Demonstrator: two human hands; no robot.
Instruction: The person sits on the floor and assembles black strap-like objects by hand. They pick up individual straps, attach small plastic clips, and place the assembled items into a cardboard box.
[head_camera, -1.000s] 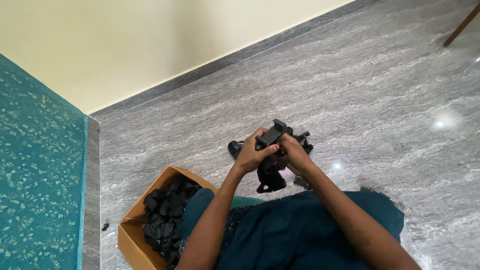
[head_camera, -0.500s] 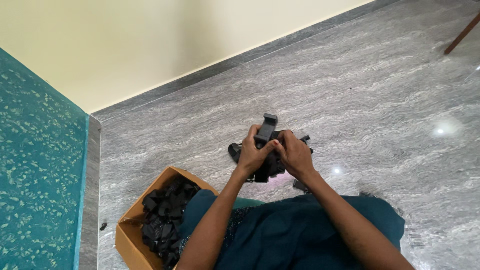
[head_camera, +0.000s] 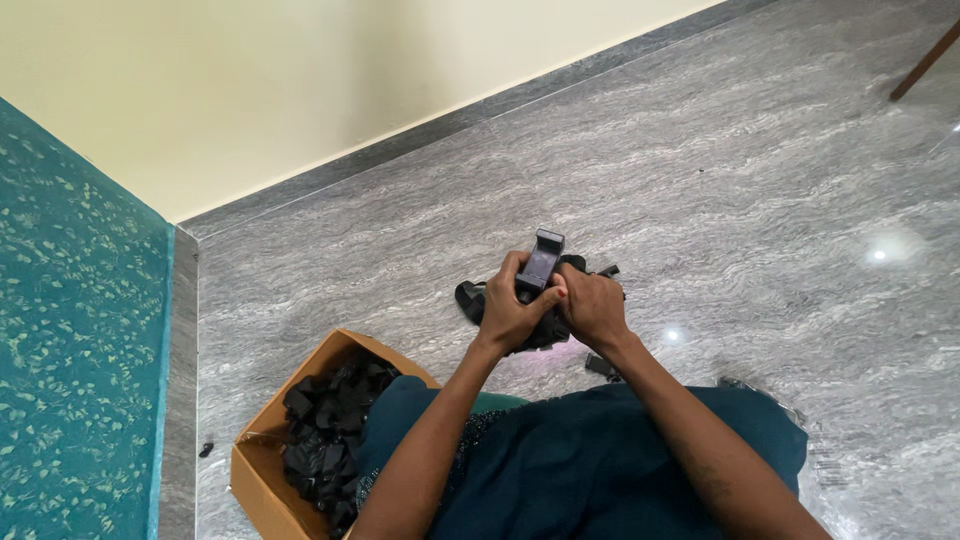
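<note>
I am closing both hands, left hand (head_camera: 508, 312) and right hand (head_camera: 592, 305), around a black hard-plastic clamp-shaped holder (head_camera: 540, 262), lifting it above the polished grey marble floor (head_camera: 760, 200) so its blocky end is sticking up clear. A brown cardboard box (head_camera: 262, 470) of matching black parts is sitting by my knee.

Black clamp-like part (head_camera: 541, 262), upright, strapped
</note>
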